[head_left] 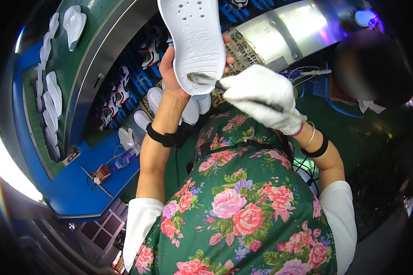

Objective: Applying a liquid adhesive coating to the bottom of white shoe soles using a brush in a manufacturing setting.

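Note:
A white shoe sole (pixel 196 43), with small round holes toward its far end, is held up in front of me. My left hand (pixel 172 75) grips it from beneath, bare, with the thumb at the left edge and fingertips showing past the right edge. My right hand (pixel 264 94), in a white glove, is closed round the dark handle of a small brush (pixel 202 78). The brush's tip rests on the near, rounded end of the sole. Part of the handle is hidden by the glove.
More white soles (pixel 190 111) lie behind my left wrist, and others (pixel 53 94) line a green surface at left. Assembled shoes (pixel 117 98) sit beyond a curved metal rail (pixel 94 59). A blue table (pixel 85 195) holds a plastic bottle (pixel 123 160). Another person (pixel 374 68) is at right.

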Motion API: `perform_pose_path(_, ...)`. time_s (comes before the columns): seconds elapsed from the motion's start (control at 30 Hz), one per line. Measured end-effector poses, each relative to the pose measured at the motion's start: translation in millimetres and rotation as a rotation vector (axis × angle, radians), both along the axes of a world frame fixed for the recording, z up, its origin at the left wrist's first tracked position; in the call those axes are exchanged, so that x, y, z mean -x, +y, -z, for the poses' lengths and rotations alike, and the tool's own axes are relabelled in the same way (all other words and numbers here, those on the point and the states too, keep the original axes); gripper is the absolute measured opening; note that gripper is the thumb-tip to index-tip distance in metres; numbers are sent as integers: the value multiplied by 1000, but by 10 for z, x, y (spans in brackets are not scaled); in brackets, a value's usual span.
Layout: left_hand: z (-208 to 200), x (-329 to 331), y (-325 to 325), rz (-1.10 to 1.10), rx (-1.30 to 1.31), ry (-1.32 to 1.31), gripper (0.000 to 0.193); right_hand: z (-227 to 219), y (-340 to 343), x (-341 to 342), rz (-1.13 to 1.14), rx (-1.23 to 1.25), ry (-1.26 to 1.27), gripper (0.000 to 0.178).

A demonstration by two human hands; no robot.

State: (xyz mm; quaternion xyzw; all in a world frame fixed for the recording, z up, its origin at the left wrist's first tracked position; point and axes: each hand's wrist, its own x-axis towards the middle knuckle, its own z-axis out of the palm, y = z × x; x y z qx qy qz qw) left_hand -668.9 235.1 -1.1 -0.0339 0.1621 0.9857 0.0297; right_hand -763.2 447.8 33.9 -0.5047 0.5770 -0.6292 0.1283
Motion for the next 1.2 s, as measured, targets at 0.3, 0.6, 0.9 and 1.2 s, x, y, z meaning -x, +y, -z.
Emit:
perform_pose_path(0.3,-21,72,-57,99,23,77,89,-54,62,-67,-161,-43,-607,13)
perform_pose_path(0.6,-11,130,-155,221,-96,-59,75,38,22,-39,-122,42,204,28)
perform_pose_path(0.9,-117,258,-99,99,53,-202,86,-48,5,-62,-107,-190,-553,14)
perform_pose_path(1.2,-45,-108,384,-85,-183,-412,73,-118,-13,531,126,-116,-102,17)
